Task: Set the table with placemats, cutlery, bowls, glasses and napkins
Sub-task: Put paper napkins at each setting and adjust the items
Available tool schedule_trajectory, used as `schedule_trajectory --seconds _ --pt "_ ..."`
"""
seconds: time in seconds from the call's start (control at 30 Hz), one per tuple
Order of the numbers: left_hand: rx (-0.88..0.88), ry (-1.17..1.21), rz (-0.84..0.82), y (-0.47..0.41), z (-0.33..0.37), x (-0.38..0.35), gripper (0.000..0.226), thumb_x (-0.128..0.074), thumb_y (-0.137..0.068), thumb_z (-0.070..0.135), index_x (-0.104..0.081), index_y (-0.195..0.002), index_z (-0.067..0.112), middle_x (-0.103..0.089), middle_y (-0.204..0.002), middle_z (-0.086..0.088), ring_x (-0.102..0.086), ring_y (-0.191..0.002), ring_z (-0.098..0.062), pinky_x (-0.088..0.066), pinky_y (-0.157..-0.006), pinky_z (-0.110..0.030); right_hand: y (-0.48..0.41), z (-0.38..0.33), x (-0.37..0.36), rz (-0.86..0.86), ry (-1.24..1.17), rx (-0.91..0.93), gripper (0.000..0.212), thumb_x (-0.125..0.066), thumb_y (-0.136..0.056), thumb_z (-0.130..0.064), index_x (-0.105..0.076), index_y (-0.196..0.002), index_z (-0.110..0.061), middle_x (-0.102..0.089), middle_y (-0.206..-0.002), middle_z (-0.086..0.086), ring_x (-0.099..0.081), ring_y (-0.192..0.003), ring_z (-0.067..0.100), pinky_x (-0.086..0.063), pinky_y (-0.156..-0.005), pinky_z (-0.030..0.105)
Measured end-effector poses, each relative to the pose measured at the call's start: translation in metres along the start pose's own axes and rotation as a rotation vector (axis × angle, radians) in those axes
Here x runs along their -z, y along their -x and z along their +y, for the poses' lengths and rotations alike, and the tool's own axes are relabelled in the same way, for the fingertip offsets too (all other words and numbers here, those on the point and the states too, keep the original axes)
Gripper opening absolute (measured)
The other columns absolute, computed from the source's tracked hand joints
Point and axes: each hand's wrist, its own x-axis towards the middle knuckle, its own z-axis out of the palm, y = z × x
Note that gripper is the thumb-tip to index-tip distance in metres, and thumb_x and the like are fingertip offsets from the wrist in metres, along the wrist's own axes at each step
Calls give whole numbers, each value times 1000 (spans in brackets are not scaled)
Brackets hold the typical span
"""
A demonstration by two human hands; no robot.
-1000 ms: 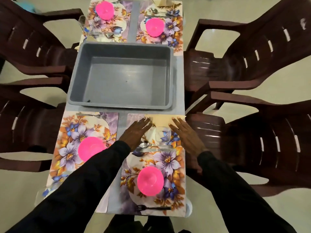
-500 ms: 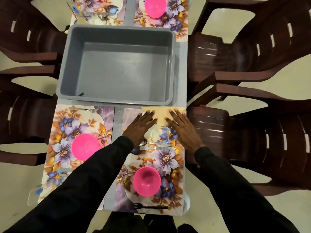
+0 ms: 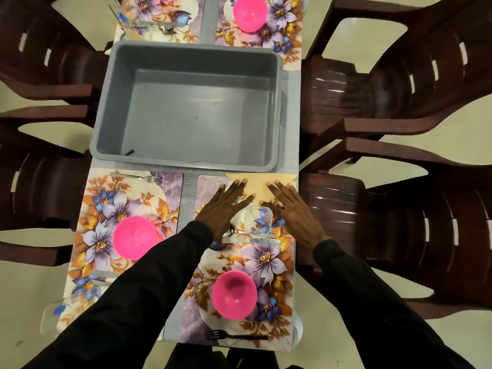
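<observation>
A tan triangular napkin (image 3: 259, 183) lies at the far end of the near right floral placemat (image 3: 210, 323). My left hand (image 3: 222, 207) and my right hand (image 3: 291, 211) lie flat with straight fingers, fingertips pressing on the napkin. Between the hands stands a clear glass (image 3: 257, 218). A knife (image 3: 251, 240) and a spoon lie across the mat behind the glass. A pink bowl (image 3: 234, 294) sits nearer me, with a black-handled fork (image 3: 239, 336) at the mat's near edge. The near left placemat (image 3: 95, 209) carries another pink bowl (image 3: 134, 237) and a fork (image 3: 138, 177).
A grey empty tub (image 3: 186, 107) fills the middle of the table. Beyond it are two more floral mats, one with a pink bowl (image 3: 249, 12) and one with cutlery (image 3: 157, 25). Dark brown plastic chairs (image 3: 399, 97) stand along both sides.
The view has tilted down and closer to the table. Both hands have stayed flat on the napkin, their fingers sliding slightly toward its far edge.
</observation>
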Motion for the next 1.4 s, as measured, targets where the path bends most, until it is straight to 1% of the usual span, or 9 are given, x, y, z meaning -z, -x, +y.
schedule_trajectory --seconds 0.17,0.33,0.57,0.67,0.87,0.93,1.07,1.3,1.4 --pt "1 -12 1 -1 -1 -2 120 -80 -80 7 4 -163 31 25 -167 -10 23 -154 -27 2 -128 -46 1 9 -2 21 -17 -96 57 -59 -99 -40 -46 -152 -22 -18 -168 13 -6 -157 33 -10 -126 55" --pt "3 -22 -26 -2 -2 -2 119 -82 -83 20 5 -163 30 27 -166 -10 25 -153 -28 2 -128 -47 0 6 -5 -12 4 -142 70 -42 -99 -58 -33 -158 -22 -10 -170 13 1 -157 31 -4 -127 55" --pt "-2 -9 -22 -5 -1 2 117 -82 -82 18 3 -163 29 24 -167 -11 22 -154 -29 -1 -128 -48 0 3 -8 42 -2 -162 77 -65 -95 -50 -32 -159 -21 -12 -169 14 0 -157 31 7 -127 47" --pt "-7 11 -5 -1 0 2 112 -79 -84 15 -1 -164 28 22 -168 -12 20 -155 -30 -1 -128 -49 0 3 -7 52 -18 -147 71 -62 -97 -47 -34 -158 -21 -14 -169 14 -2 -157 32 3 -127 49" --pt "-20 19 -5 5 2 2 108 -75 -87 10 -1 -164 29 23 -167 -11 22 -154 -28 3 -128 -47 1 7 -3 27 -64 -106 65 -25 -104 -59 -38 -156 -21 -18 -167 15 -8 -156 35 -8 -126 56" --pt "-23 37 14 6 2 -1 110 -76 -85 7 -3 -164 29 21 -168 -11 20 -155 -28 4 -128 -46 2 5 -5 22 -59 -114 64 -26 -105 -57 -38 -156 -21 -18 -168 14 -6 -157 34 -8 -126 56" --pt "-22 36 26 5 1 -1 113 -77 -81 6 -3 -164 28 20 -168 -11 19 -155 -28 3 -128 -44 1 4 -1 17 -56 -130 60 -51 -102 -40 -37 -156 -20 -15 -168 14 -2 -157 32 -6 -126 55" --pt "-17 53 49 11 1 1 118 -79 -77 6 -2 -164 27 20 -168 -12 15 -156 -29 -5 -128 -49 1 -11 9 36 -104 -165 65 -37 -100 -49 -39 -155 -14 -19 -167 17 -8 -157 32 -3 -127 48" --pt "-4 35 38 13 -1 1 113 -78 -82 11 -1 -164 28 20 -168 -12 15 -156 -29 -5 -128 -48 3 -16 10 13 -94 -148 62 -35 -99 -43 -44 -153 -12 -21 -166 17 -12 -156 34 -11 -127 52"
